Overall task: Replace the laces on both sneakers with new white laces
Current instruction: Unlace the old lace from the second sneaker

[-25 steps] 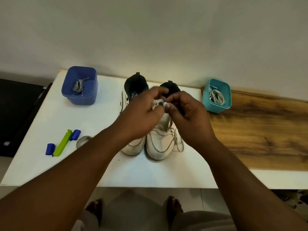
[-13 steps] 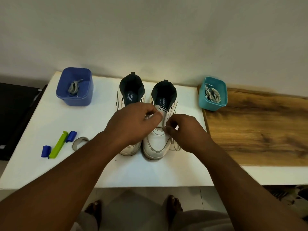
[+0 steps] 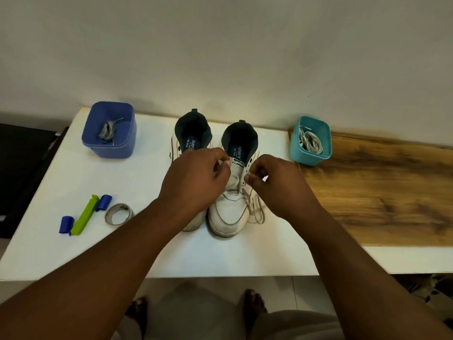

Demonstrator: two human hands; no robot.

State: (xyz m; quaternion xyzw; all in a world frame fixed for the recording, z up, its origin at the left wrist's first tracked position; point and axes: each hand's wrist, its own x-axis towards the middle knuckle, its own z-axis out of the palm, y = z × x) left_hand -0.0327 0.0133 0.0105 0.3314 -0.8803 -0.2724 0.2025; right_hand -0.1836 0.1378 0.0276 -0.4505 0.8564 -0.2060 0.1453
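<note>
On the white counter (image 3: 73, 253), both hands work at the right sneaker (image 3: 230, 207) mid-counter beside the left sneaker (image 3: 188, 143), left hand (image 3: 193, 182) and right hand (image 3: 274, 185) fingers curled pinching its lace (image 3: 255, 212), while a teal tub (image 3: 310, 141) of white laces sits near the far edge.

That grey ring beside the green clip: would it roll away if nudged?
Probably not: the grey ring lies flat on the white table, so it should slide. It looks thin and open, so likely light. Its slightly uneven outline hints it may flex.
</note>
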